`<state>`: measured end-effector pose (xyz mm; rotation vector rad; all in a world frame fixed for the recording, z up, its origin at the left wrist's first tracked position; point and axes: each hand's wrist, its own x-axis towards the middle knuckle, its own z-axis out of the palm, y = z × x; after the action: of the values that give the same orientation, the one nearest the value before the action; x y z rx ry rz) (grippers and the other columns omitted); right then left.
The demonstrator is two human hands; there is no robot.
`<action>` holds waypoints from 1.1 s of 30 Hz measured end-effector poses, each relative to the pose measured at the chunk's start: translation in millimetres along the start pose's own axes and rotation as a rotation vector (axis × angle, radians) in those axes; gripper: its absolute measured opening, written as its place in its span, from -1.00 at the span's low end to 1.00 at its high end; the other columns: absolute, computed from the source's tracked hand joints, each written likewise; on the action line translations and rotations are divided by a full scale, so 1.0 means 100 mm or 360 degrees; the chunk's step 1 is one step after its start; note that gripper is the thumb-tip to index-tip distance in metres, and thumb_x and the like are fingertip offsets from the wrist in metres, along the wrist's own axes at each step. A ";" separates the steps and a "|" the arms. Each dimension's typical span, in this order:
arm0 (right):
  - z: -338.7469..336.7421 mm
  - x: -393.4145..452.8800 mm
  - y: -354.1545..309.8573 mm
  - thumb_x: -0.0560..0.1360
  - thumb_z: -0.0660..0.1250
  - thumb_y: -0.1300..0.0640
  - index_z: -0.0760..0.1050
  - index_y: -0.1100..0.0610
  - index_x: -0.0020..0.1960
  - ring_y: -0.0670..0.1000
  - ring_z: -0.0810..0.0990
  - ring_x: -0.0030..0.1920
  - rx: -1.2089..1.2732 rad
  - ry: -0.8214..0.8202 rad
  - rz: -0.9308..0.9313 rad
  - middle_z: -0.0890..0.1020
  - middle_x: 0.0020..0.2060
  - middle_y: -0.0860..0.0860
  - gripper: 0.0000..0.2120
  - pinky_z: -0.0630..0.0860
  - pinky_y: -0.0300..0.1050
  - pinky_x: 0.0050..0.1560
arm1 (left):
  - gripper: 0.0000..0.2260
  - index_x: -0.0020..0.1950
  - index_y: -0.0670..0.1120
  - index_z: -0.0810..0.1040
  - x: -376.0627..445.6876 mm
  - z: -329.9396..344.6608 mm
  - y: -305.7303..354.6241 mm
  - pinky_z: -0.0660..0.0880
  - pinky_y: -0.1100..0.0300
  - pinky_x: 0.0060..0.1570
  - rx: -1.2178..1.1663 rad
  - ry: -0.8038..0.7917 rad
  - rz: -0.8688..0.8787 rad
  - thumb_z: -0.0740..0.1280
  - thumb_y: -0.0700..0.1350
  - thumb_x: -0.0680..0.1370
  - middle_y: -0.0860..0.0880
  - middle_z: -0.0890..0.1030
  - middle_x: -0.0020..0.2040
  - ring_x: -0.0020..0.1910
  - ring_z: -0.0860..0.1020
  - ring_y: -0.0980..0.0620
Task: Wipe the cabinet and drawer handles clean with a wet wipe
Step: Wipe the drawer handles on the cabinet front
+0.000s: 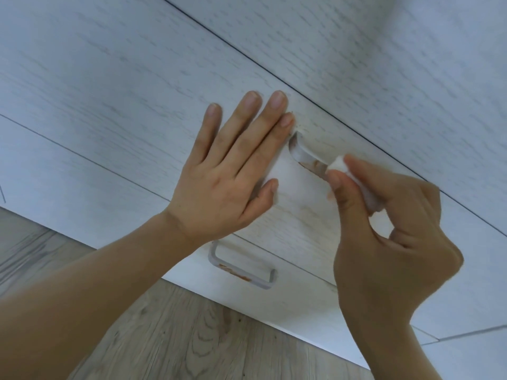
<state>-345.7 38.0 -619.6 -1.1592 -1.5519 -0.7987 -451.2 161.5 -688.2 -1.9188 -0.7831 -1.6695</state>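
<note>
My left hand [227, 171] lies flat, fingers spread, on a white wood-grain drawer front [109, 111]. A smooth white sheet [288, 175], apparently a wipe, sits under its fingers and thumb against the drawer. Just right of the fingertips is the upper drawer handle [300, 154], pale metal with brown smears. My right hand [389, 237] pinches a folded white wet wipe [356, 185] between thumb and fingers, its tip touching the handle's right part. The handle's right end is hidden behind that hand. A lower drawer handle [241, 271] below also carries brown stains.
Dark seams split the cabinet face into several drawer fronts. Grey-brown wood-look floor [192, 338] runs along the bottom of the cabinet. My forearms cross the lower half of the view.
</note>
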 end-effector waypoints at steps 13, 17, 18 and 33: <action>0.13 0.02 0.05 0.46 0.44 0.26 0.54 0.18 0.00 -0.05 0.52 -0.16 -0.0116 0.0036 -0.0370 0.59 -0.13 -0.06 -0.86 0.49 -0.24 -0.14 | -0.44 0.51 -0.23 0.12 -0.03 0.03 -0.08 -0.03 -0.02 0.48 0.0068 -0.0012 0.0124 0.07 0.00 0.56 -0.16 0.22 0.46 0.52 -0.02 -0.03; 0.15 0.04 0.00 0.48 0.43 0.24 0.52 0.16 0.03 -0.08 0.52 -0.15 -0.0028 0.0029 -0.0257 0.58 -0.13 -0.09 -0.84 0.46 -0.35 -0.07 | -0.43 0.51 -0.23 0.13 -0.04 0.04 -0.04 0.00 0.00 0.48 0.0063 0.0010 0.0101 0.07 0.02 0.56 -0.16 0.22 0.46 0.52 -0.01 -0.03; 0.11 0.02 0.01 0.47 0.43 0.24 0.51 0.16 0.04 -0.06 0.53 -0.15 0.0006 0.0022 -0.0217 0.58 -0.12 -0.09 -0.82 0.44 -0.37 -0.05 | -0.43 0.51 -0.23 0.13 -0.04 0.03 -0.07 0.01 0.01 0.48 0.0041 0.0017 0.0114 0.10 0.01 0.56 -0.16 0.22 0.46 0.52 0.02 -0.03; 0.21 0.08 -0.19 0.46 0.43 0.10 0.59 0.01 -0.02 -0.10 0.55 -0.16 -0.0124 0.0075 -0.0007 0.58 -0.21 -0.23 -0.89 0.51 -0.08 -0.08 | -0.43 0.50 -0.20 0.17 -0.03 0.02 -0.06 0.03 0.04 0.49 -0.0001 0.0060 0.0091 0.13 0.01 0.54 -0.14 0.24 0.45 0.52 0.07 -0.02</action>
<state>-371.1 53.4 -616.9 -1.1851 -1.4968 -0.8902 -454.8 166.9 -691.5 -1.8869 -0.7066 -1.6669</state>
